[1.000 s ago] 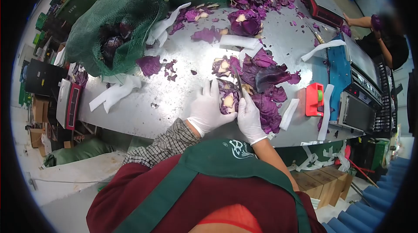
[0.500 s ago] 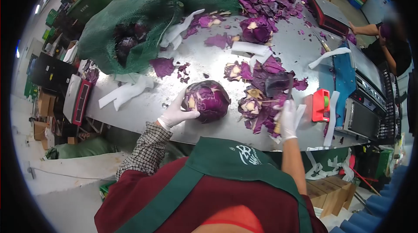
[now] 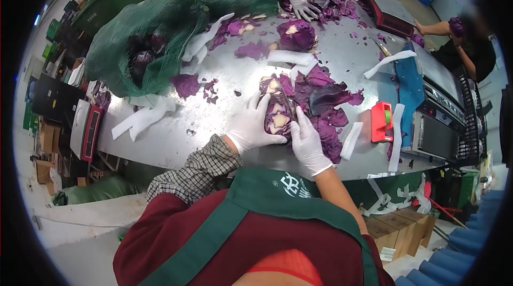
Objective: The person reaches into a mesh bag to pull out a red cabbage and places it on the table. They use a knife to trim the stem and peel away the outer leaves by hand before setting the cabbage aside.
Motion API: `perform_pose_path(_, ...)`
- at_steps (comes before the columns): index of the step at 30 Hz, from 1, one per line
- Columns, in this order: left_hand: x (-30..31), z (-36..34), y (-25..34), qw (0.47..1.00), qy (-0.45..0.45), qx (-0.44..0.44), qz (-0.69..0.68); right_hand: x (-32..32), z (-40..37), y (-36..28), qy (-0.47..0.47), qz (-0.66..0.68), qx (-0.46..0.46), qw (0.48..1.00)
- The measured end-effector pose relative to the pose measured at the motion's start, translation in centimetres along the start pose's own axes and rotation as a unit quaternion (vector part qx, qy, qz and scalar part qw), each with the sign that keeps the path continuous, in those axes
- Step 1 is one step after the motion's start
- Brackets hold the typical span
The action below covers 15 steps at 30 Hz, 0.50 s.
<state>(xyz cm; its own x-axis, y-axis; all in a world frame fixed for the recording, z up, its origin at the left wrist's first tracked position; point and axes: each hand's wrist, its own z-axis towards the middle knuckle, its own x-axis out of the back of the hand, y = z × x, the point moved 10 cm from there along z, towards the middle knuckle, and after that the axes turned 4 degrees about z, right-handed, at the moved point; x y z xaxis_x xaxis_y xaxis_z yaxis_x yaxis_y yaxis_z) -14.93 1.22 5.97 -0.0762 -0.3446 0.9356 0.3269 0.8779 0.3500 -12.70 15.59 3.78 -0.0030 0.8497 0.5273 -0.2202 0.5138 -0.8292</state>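
A purple cabbage (image 3: 279,117) with pale cut stem parts on top sits near the table's front edge. My left hand (image 3: 249,127), in a white glove, grips its left side, fingers at the back and thumb at the front. At the cabbage's right side, my gloved right hand (image 3: 308,147) is closed on a knife, whose thin dark blade (image 3: 289,100) points away from me along the cabbage. Loose purple leaves (image 3: 325,128) lie just right of my right hand. Another trimmed piece (image 3: 271,84) is right behind the cabbage.
Green net bag (image 3: 115,51) with cabbages at left; another cabbage (image 3: 297,36) farther back. White foam strips (image 3: 351,140), a red tape dispenser (image 3: 381,122), scales (image 3: 88,130) and a blue-sided machine (image 3: 414,88) stand around. A co-worker's gloved hands (image 3: 304,5) are at the far edge; another person is at right.
My right hand and the knife have moved left to the cabbage. My left hand has shifted right with the cabbage, which is turned. The co-worker's hands reach farther in over the far leaves.
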Motion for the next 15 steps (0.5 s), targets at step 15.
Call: perform_pose_path(15, 0.0, 0.6, 0.9, 0.994, 0.108, 0.025, 0.015, -0.5, 5.2, 3.1, -0.098, -0.111, -0.112, 0.983)
